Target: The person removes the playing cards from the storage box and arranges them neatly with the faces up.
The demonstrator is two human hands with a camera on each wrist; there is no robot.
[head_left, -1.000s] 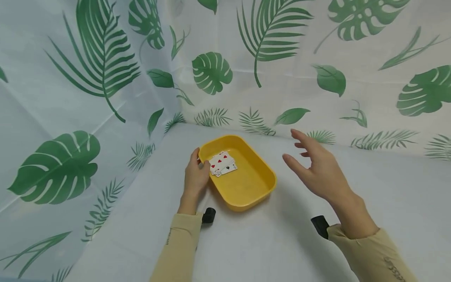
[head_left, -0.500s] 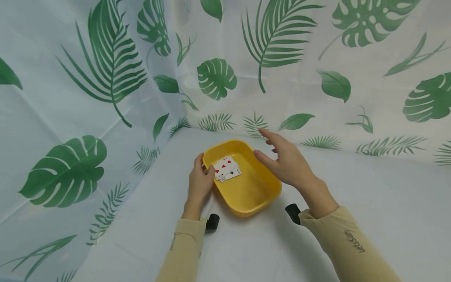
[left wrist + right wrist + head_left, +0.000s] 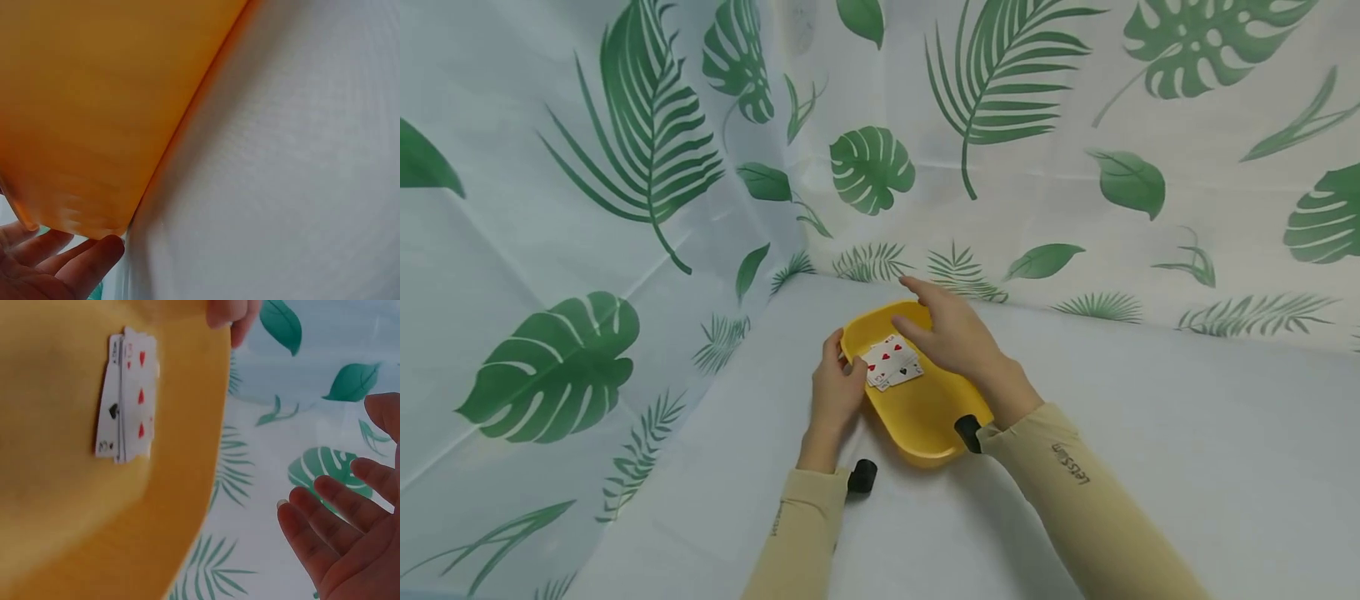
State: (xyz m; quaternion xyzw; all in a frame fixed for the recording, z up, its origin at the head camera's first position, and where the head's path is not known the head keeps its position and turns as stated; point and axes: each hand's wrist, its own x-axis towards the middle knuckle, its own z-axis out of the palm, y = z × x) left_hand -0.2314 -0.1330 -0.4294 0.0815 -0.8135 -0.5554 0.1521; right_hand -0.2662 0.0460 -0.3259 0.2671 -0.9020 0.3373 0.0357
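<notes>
A yellow plastic tub (image 3: 917,421) stands on the white surface. Inside, toward its left side, lies a small overlapping pile of playing cards (image 3: 891,360), with a three of hearts on top and a three of spades partly covered below. My left hand (image 3: 837,392) grips the tub's left rim, thumb over the edge; in the left wrist view its fingers (image 3: 90,265) lie against the outer wall. Above the tub's right part hovers my right hand (image 3: 951,333), holding nothing. In the right wrist view its fingers (image 3: 340,506) are spread and relaxed, apart from the cards.
White sheeting with printed green leaves (image 3: 872,171) rises behind and to the left, meeting the white tabletop (image 3: 1150,450) just beyond the tub. A black wrist camera (image 3: 862,477) projects from the left sleeve, another black camera (image 3: 968,433) from the right.
My right hand has moved left from beside the tub to over it. The left hand keeps its hold on the rim. The whole scene has shifted slightly right and down in the head view.
</notes>
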